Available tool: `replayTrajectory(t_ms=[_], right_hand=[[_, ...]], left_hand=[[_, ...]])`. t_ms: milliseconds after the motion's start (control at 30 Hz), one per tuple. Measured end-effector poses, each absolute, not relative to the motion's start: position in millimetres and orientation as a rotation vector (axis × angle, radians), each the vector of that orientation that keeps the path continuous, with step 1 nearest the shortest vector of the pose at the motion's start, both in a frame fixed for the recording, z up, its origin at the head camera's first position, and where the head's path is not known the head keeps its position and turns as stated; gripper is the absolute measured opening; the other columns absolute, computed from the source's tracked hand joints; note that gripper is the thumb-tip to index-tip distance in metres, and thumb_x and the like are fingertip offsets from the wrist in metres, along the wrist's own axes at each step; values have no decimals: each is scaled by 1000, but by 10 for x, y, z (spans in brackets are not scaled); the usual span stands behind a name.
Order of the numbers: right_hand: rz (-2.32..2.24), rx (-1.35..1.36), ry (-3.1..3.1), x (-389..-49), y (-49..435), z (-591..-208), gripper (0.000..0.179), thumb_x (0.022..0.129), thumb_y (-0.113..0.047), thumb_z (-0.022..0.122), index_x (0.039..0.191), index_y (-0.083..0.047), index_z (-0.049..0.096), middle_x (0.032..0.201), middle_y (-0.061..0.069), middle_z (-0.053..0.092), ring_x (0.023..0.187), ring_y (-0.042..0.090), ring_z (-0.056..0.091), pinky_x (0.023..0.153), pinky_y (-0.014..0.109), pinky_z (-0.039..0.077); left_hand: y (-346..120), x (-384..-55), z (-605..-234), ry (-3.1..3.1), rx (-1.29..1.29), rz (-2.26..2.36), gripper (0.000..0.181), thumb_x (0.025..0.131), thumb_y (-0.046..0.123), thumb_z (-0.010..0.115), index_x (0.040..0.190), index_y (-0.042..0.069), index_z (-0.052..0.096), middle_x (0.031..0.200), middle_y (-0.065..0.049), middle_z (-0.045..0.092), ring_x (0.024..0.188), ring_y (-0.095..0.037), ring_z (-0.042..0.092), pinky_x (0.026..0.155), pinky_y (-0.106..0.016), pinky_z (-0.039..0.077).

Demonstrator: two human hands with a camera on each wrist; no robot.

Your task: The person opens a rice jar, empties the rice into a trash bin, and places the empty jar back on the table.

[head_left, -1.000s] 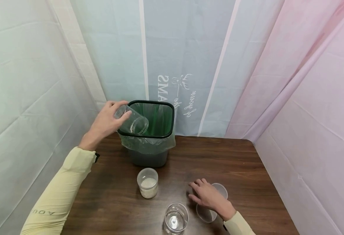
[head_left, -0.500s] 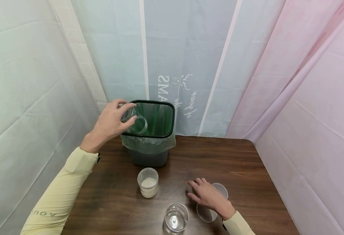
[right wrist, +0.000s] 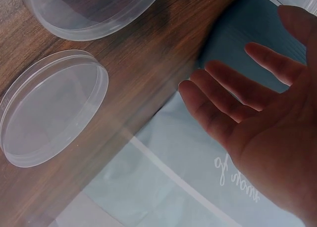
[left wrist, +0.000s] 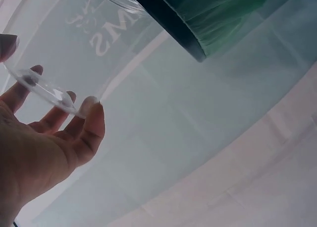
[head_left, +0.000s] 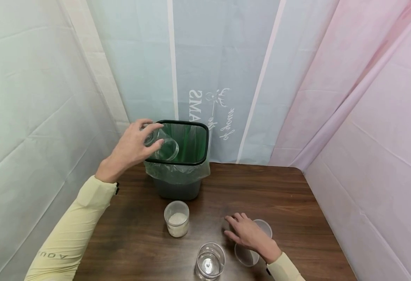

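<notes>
My left hand (head_left: pixel 130 148) grips a clear plastic jar (head_left: pixel 168 150), fingers and thumb spread round its base end. The jar is tipped, its mouth pointing down inside the rim of a dark bin (head_left: pixel 179 190) lined with a translucent bag. In the left wrist view, the base of that jar (left wrist: pixel 47 93) sits between the fingertips. My right hand (head_left: pixel 249 234) hovers with loosely bent fingers, holding nothing. Below it lie two clear round lids, a nearer lid (head_left: pixel 246 256) and a farther lid (head_left: pixel 263 226), partly covered by the hand in the head view.
An upright clear jar with white grains (head_left: pixel 177 220) stands in front of the bin. Nearer the front is another clear jar (head_left: pixel 209 262) that looks partly filled with clear liquid. Curtains (head_left: pixel 226 58) enclose the brown wooden table (head_left: pixel 261 187) at the back and sides.
My left hand has shifted slightly right and turned, tipping the jar's mouth further down into the bin. The right hand, lids and standing jars have stayed in place.
</notes>
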State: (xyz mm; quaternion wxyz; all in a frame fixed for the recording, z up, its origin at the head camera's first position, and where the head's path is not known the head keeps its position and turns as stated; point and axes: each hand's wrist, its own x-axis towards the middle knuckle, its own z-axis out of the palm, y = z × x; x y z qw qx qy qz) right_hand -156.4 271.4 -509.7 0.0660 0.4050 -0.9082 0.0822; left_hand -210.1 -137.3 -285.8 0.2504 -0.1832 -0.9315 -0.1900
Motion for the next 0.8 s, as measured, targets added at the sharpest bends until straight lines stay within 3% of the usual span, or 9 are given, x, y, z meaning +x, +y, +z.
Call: replayTrajectory(t_ms=[300, 567, 800], right_hand=[[283, 1218, -2759, -1606, 2717, -5019, 42, 94, -35, 65, 124, -6, 62, 110, 10, 64, 96, 26, 60, 81, 42, 53], [302, 1219, -2759, -1639, 2701, -4987, 43, 95, -36, 63, 126, -5, 61, 112, 11, 63, 98, 27, 60, 80, 42, 53], [330, 1194, -2746, -1650, 2635, -4931, 41, 94, -34, 65, 125, -8, 62, 113, 9, 63, 99, 26, 60, 78, 42, 55]], left_hand=[[-1457, -2051, -2853, -2583, -397, -680, 50, 93, 34, 68, 136, 13, 53, 136, -23, 45, 115, -39, 51, 91, -57, 46], [-1515, -1994, -2855, -2628, -312, -797, 62, 90, 45, 68, 137, 11, 45, 139, -20, 38, 115, -38, 50, 95, -57, 45], [-1549, -1971, -2865, -2645, -260, -894, 66, 89, 50, 68, 135, 9, 45, 131, -16, 45, 116, -32, 51, 92, -53, 47]])
